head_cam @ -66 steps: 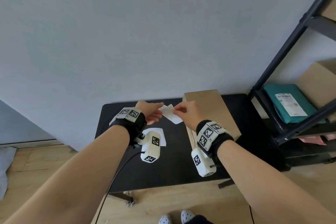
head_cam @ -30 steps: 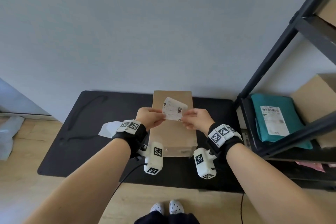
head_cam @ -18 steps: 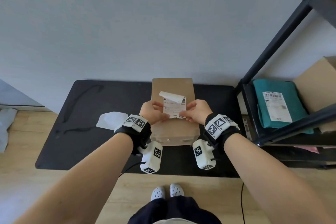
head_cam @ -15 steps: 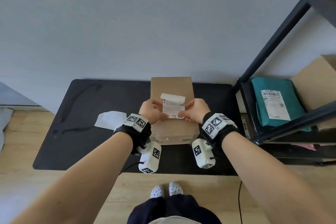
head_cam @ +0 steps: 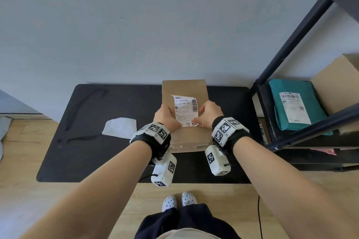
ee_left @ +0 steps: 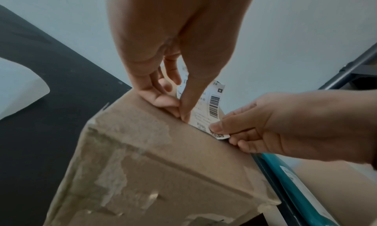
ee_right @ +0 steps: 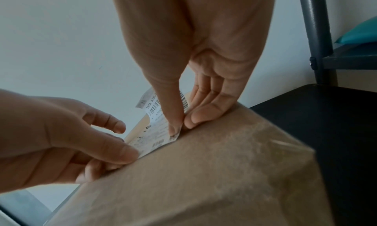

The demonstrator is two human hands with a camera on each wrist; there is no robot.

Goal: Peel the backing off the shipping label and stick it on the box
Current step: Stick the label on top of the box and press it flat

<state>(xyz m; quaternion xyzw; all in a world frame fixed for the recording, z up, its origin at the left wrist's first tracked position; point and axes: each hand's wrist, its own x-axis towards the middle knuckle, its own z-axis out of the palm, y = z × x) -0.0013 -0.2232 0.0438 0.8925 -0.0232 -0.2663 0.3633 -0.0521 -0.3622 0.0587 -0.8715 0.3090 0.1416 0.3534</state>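
Backing lies peeled on the counter. Left hand and right hand each pinch the shipping label, its near edge on the box. Far edge curls up, unpressed.

White barcoded label, brown box

bare forearms, a black wrist strap with square black-and-white markers on each wrist, white camera boxes below, dark trousers, white dotted shoes.
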